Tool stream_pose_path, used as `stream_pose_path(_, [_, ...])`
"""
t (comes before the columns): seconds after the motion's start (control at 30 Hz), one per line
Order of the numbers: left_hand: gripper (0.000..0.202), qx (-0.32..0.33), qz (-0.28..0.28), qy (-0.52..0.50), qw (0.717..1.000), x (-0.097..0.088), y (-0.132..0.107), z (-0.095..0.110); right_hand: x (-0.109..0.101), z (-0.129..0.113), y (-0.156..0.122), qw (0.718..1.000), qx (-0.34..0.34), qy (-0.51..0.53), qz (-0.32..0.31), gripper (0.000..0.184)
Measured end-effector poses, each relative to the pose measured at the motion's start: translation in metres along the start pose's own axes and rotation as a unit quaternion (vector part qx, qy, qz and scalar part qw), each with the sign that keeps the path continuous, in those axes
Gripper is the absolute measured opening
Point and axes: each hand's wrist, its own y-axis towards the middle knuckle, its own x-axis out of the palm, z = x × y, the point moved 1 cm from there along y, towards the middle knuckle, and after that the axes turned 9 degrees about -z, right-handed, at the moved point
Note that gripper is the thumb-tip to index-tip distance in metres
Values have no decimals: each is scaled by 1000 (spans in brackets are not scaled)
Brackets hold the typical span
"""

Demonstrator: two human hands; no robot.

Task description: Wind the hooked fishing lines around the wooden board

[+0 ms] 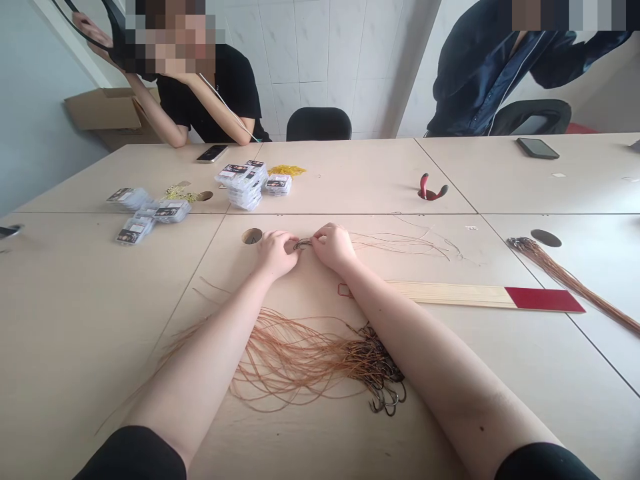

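Observation:
Near the middle of the table, my left hand (277, 255) and my right hand (333, 249) pinch a small bundle of dark fish hooks (303, 244) between them. Thin brown lines (400, 244) trail from it to the right, past my right hand. Under and between my forearms lies a loose heap of fish hooks (380, 373) tied to long orange-brown lines (295, 360). The fingertips partly hide the held hooks, so their number cannot be made out.
A flat wooden stick with a red end (545, 299) lies by my right forearm. Further right is another bundle of lined hooks (550, 263). Red-handled pliers (425, 188) stand in a table hole. Small clear boxes (245, 190) are stacked across the table, where two people sit.

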Motion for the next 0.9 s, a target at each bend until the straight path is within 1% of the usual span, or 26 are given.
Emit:
stream_pose_path(0.5, [20, -1, -3, 0, 1000, 0, 0, 0, 0, -2, -3, 1000, 0, -3, -11, 13])
stream_pose_path(0.83, [19, -6, -2, -3, 1000, 0, -1, 1, 1, -3, -4, 1000, -7, -10, -22, 15])
stream_pose_path(0.9, [19, -6, -5, -5, 1000, -1, 0, 2, 1, -3, -4, 1000, -9, -9, -23, 19])
